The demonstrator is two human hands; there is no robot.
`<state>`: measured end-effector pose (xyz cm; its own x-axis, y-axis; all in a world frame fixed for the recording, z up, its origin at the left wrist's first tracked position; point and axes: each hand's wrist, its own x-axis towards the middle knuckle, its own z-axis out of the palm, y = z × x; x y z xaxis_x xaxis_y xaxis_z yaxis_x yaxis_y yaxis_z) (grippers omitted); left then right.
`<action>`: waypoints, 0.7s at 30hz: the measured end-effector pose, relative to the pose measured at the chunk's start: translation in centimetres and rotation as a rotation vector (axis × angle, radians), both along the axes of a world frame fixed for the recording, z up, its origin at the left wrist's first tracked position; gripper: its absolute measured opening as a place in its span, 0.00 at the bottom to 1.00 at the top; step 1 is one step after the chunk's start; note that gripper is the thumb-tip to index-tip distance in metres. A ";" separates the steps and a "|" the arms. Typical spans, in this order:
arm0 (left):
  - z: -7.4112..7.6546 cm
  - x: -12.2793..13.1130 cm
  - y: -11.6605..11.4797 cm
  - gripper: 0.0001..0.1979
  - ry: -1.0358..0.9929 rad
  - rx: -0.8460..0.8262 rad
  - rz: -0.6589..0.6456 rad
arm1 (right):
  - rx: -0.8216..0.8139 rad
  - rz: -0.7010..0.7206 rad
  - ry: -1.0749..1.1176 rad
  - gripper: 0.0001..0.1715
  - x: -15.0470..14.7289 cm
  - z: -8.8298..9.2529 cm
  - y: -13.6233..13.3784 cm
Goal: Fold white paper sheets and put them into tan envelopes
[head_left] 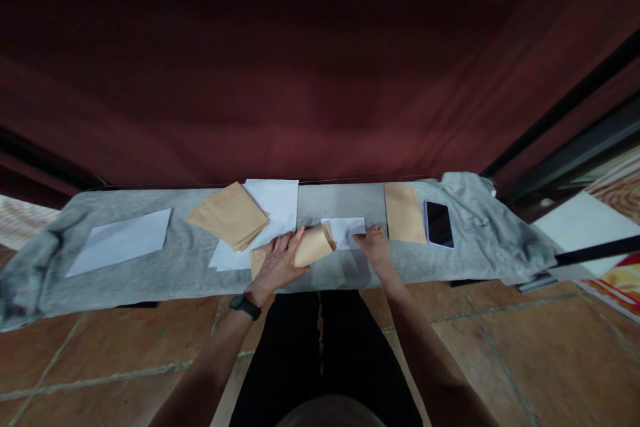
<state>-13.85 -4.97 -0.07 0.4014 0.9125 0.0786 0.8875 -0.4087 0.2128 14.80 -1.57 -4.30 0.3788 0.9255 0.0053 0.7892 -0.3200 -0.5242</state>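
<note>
My left hand (278, 260) is closed around a brown envelope (314, 246) and holds its mouth bowed open on the grey cloth (190, 265). My right hand (371, 244) pinches a folded white paper (345, 229) that lies just right of the envelope's mouth. A black watch (245, 307) is on my left wrist. How far the paper reaches into the envelope cannot be made out.
A stack of brown envelopes (229, 215) lies on white sheets (274, 204) to the left. Farther left is a white envelope (123, 239). Right of my hand lie another brown envelope (404, 212) and a phone (439, 223). A dark red curtain (300, 67) hangs behind.
</note>
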 end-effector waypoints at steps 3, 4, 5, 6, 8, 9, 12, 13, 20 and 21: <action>-0.2 -0.1 -0.2 0.58 -0.004 0.013 0.012 | 0.034 0.046 0.023 0.10 0.5 -0.2 -0.3; -0.3 -0.1 -0.3 0.58 -0.006 0.016 0.016 | 0.055 0.072 0.034 0.07 0.7 -0.2 -0.5; -0.3 -0.2 -0.4 0.58 -0.007 0.018 0.019 | 0.075 0.097 0.046 0.04 0.9 -0.3 -0.7; -0.3 -0.2 -0.4 0.58 -0.009 0.018 0.019 | 0.093 0.115 0.056 0.02 1.0 -0.3 -0.9; -0.3 -0.3 -0.5 0.58 -0.012 0.018 0.016 | 0.116 0.119 0.061 0.02 1.3 -0.2 -1.4; -0.3 -0.3 -0.6 0.58 -0.013 0.020 0.015 | 0.113 0.106 0.048 0.04 1.3 -0.1 -1.6; -0.4 -0.3 -0.7 0.57 -0.014 0.032 0.022 | 0.018 0.047 -0.015 0.13 1.2 0.6 -1.7; -0.4 -0.3 -0.7 0.57 -0.015 0.037 0.023 | -0.032 0.031 -0.021 0.16 1.1 0.9 -1.7; -0.8 -0.3 -0.9 0.56 -0.041 0.086 0.028 | -0.129 -0.044 0.053 0.18 -0.3 2.2 -0.7; -0.9 -0.3 -0.9 0.57 -0.039 0.092 0.026 | -0.120 -0.046 0.072 0.15 -0.4 2.3 -0.7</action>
<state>-14.18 -5.89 -1.02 0.3727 0.9107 0.1779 0.8898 -0.4052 0.2100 14.44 -2.28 -2.05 0.4159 0.8997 -0.1330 0.7344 -0.4185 -0.5343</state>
